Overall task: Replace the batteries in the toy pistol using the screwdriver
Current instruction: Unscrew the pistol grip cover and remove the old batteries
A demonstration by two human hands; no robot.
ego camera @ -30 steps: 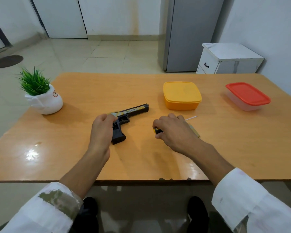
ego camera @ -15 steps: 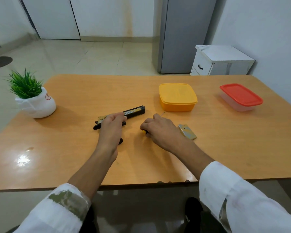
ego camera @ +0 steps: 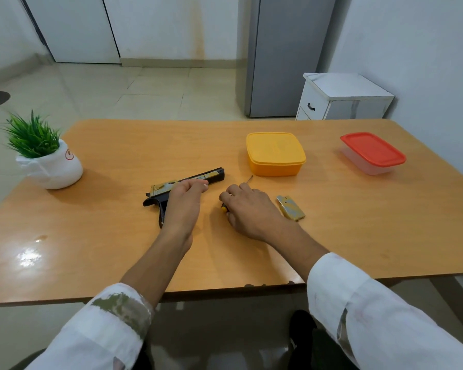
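Where the left hand (ego camera: 183, 206) was curled down onto the toy pistol (ego camera: 211, 177) half a second ago, its fingers (ego camera: 195, 184) now reach out nearly straight and released over the middle of the gun, gripping nothing. Whether they touch the slide or hover just above it cannot be told. The pistol lies flat on the desk (ego camera: 118, 236) much as it did then, muzzle aimed toward the yellow box (ego camera: 275, 153). A second ago it sat differently, with its grip in plain sight and pointing at the person.

The right hand (ego camera: 247, 212) is in nearly the same spot, knuckles up, fingers (ego camera: 235, 189) curled over the screwdriver (ego camera: 223, 208) and grasping its handle. A thin length of shaft now pokes out beyond the fingertips toward the yellow box; half a second ago none of it showed. The small gold cover plate (ego camera: 290, 211) lies on the desk just beside the right hand, fully exposed, though a second ago the hand hid most of it.

Most of the pistol's grip and trigger guard sits beneath the left hand. Of the screwdriver's handle only a yellow-and-black end shows at the thumb side. No batteries can be made out.
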